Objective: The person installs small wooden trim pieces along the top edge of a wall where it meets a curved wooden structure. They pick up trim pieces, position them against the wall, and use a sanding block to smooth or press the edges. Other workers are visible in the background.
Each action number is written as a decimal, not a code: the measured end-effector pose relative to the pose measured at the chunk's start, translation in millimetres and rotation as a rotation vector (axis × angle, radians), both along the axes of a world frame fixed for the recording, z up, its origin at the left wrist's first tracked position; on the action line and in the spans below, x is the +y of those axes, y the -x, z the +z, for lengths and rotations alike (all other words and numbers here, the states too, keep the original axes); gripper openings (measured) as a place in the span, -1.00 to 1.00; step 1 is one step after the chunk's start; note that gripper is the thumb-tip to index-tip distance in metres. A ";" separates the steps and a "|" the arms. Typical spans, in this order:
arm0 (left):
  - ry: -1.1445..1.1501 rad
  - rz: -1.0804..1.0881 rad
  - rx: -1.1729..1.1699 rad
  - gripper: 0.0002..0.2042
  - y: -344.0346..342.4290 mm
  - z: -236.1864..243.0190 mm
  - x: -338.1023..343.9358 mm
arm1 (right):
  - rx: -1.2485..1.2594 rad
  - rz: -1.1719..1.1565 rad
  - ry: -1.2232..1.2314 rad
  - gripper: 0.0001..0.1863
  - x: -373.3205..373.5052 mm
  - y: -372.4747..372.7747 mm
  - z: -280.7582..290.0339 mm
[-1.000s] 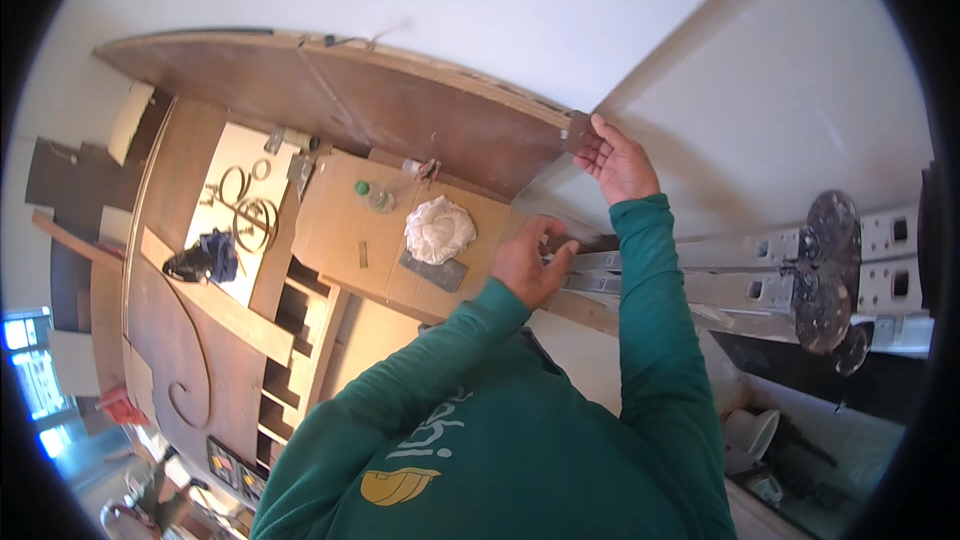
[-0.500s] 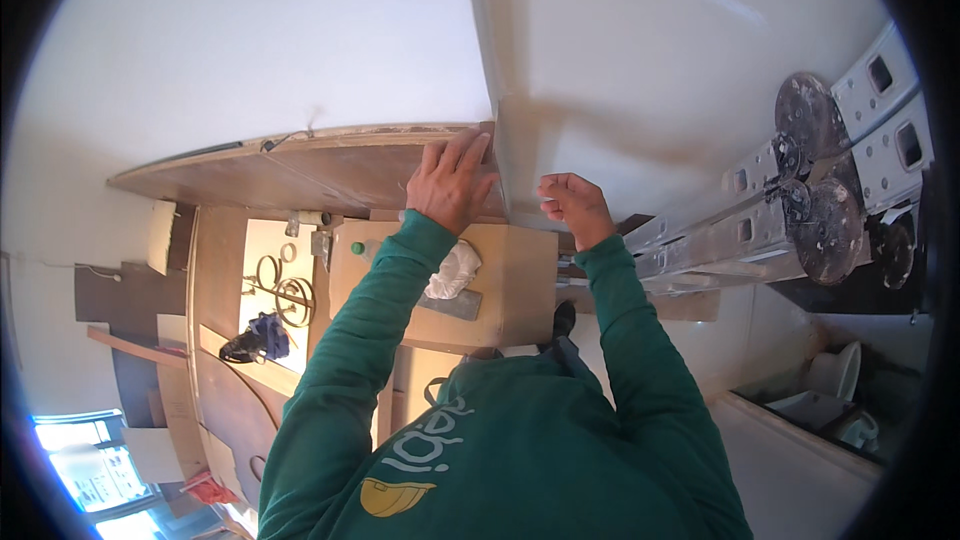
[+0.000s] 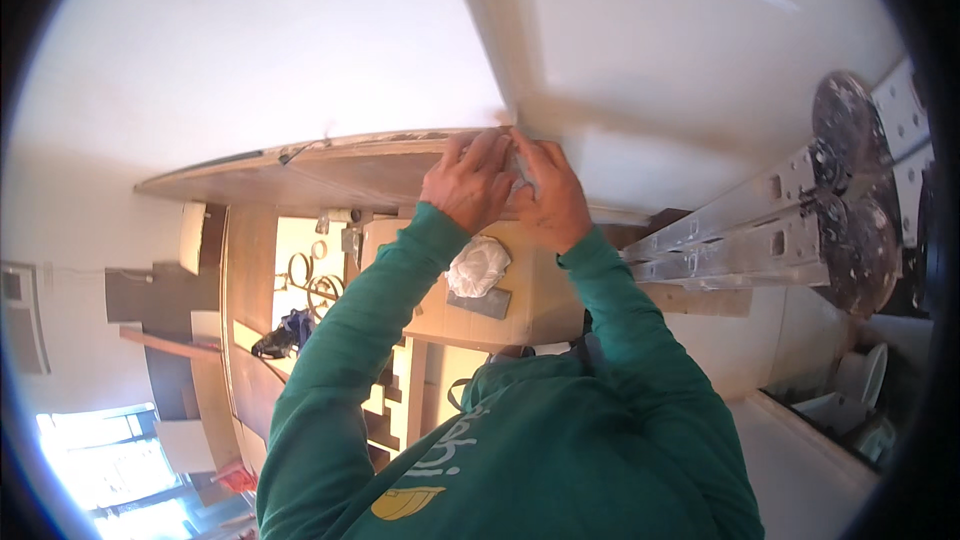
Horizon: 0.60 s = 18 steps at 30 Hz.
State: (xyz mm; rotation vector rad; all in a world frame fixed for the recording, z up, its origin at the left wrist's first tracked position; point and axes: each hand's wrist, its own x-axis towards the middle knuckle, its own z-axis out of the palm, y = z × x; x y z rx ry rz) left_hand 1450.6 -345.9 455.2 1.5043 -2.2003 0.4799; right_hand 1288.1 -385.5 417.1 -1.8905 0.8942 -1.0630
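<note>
Brown wooden panel already sits along the smooth white wall, one end at the wall corner. Left hand is half-curled over that end, right hand right beside it, thumb spread; can't tell if either's gripping anything. Can't see any fixing, so what's left is anyone's guess.

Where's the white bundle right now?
Head view, centre: the white bundle sits on the cardboard, below the left hand in the image and right of the left sleeve, a grey slab at its lower edge.
</note>
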 end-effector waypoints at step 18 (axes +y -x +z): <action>-0.198 0.019 0.063 -0.56 -11.9 3.0 -11.1 | -0.062 0.085 -0.222 -0.27 -14.3 7.3 -0.1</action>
